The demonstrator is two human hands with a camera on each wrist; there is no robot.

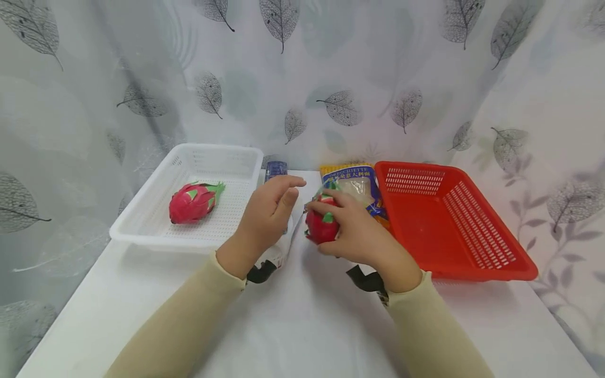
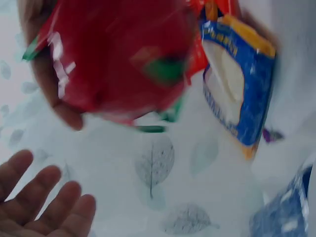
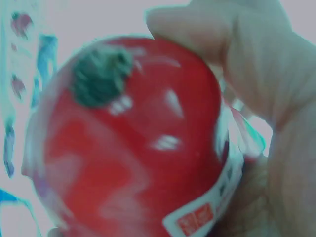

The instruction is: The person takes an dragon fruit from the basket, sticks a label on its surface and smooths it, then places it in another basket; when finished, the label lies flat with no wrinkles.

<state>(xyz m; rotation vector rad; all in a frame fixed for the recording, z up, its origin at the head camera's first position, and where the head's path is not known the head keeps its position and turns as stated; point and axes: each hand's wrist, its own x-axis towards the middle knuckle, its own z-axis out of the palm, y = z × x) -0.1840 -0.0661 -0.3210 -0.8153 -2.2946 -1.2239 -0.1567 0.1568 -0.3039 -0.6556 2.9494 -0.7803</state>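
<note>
A red dragon fruit with green scale tips is gripped by my right hand above the middle of the table. The right wrist view shows the held dragon fruit close up, with its dark stem end and a white label, fingers and thumb curled round it. My left hand is beside it with fingers extended and nothing held; in the left wrist view its fingers are apart from the fruit. A second dragon fruit lies in the white basket at the left.
A red basket stands at the right. Beside it, at the table's back, is a blue and yellow orecchiette pasta bag. A dark blue package stands by the white basket. Behind hangs a leaf-patterned curtain.
</note>
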